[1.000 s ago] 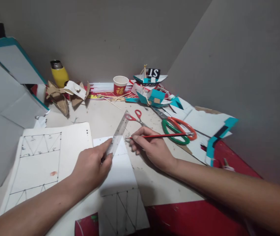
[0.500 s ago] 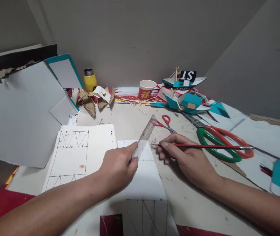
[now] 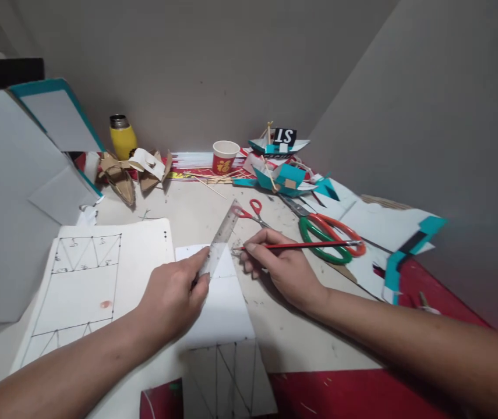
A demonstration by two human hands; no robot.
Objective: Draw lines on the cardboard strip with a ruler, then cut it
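My left hand (image 3: pixel 176 291) grips a clear ruler (image 3: pixel 222 235), which slants across the upper part of a white card strip (image 3: pixel 216 314). Dark lines make a zigzag on the strip's lower end. In my right hand (image 3: pixel 281 267) is a red and black pencil (image 3: pixel 310 245), pinched between thumb and fingers, its point just right of the ruler and near the strip's right edge. Whether the point touches a surface I cannot tell. Left of my left hand lies a white sheet (image 3: pixel 85 291) with a ruled rectangle and triangles drawn on it.
Small red-handled scissors (image 3: pixel 255 210) lie beyond the ruler. Large scissors (image 3: pixel 327 235) with green and orange handles rest at right. Behind stand a paper cup (image 3: pixel 225 158), a yellow bottle (image 3: pixel 123 139), teal model boats (image 3: pixel 281 176) and cardboard boat pieces (image 3: pixel 120 183). A big white board (image 3: pixel 4 221) leans at left.
The whole scene has shifted left in view as the head turned right. My hands, the ruler and the pencil keep nearly the same places relative to the card strip.
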